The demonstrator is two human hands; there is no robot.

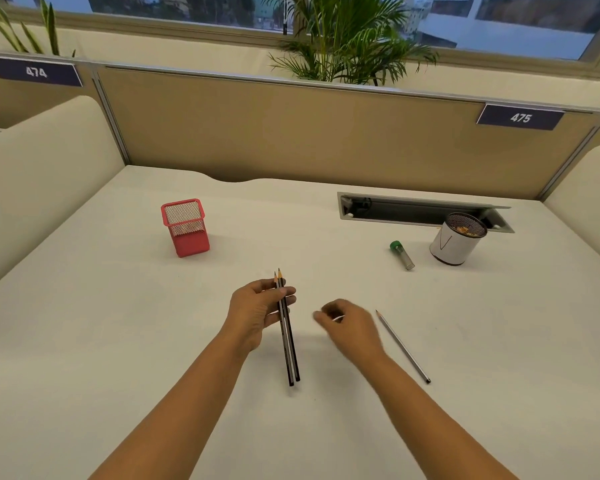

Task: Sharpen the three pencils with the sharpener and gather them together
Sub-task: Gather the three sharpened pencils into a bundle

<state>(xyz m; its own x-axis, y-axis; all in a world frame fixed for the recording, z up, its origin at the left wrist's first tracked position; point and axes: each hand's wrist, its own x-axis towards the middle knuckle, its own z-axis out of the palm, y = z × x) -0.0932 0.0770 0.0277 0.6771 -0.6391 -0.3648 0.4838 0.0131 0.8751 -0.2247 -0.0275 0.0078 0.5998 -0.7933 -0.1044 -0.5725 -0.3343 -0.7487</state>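
Your left hand (257, 313) grips two dark, sharpened pencils (287, 334) side by side, thumb and fingers curled round their upper part, points aimed away from you and blunt ends hanging just above the white table (118, 341). Your right hand (352, 327) hovers just beside them, back turned up and fingers loosely curled; it is blurred, and you cannot tell whether anything sits between the fingertips, though nothing shows there. To its right the third thin dark pencil (403, 346) lies flat on the table by itself, its sharp point towards the far side and its blunt end nearer you, apart from the pair. Farther off on the right a small clear tube sharpener with a green cap (401, 255) lies on its side, near a round mesh cup wrapped in white paper (456, 242) with pale shavings showing inside. That cup stands just in front of a grey recessed cable tray (420, 209) set into the table. On the left side, well apart from your hands, a square red mesh pen holder (186, 228) stands upright. Behind the table runs a tan partition (291, 133) bearing dark number plates reading 474 (36, 72) and 475 (520, 117), with a green palm plant (347, 39) beyond it.
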